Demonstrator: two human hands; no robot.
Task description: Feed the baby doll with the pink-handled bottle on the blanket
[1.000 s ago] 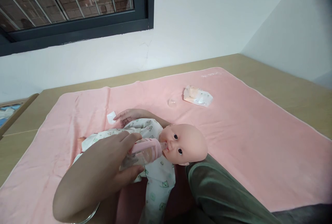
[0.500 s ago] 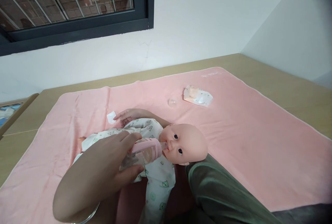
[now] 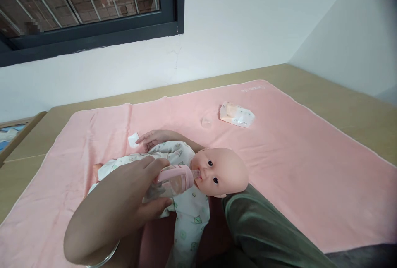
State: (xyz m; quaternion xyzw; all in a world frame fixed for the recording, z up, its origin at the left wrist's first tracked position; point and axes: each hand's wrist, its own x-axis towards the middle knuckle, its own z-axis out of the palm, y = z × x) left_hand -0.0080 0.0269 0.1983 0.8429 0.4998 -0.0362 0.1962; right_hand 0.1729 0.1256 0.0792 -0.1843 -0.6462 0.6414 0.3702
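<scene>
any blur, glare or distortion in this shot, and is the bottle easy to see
Head view: soft, even light with no glare; wide-angle bending tilts the dark-framed window; a pixelated patch sits on its glass. The clear baby bottle with pink collar is sharp, half hidden by the left hand.

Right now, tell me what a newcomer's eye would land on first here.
First, the baby doll in a printed white romper, lying low in the middle on the pink blanket, head resting on a green sleeve. Next, the left hand, its grip closed on a pink-capped feeding bottle whose teat is at the doll's mouth. Farther back on the blanket lies a small crumpled packet.
</scene>
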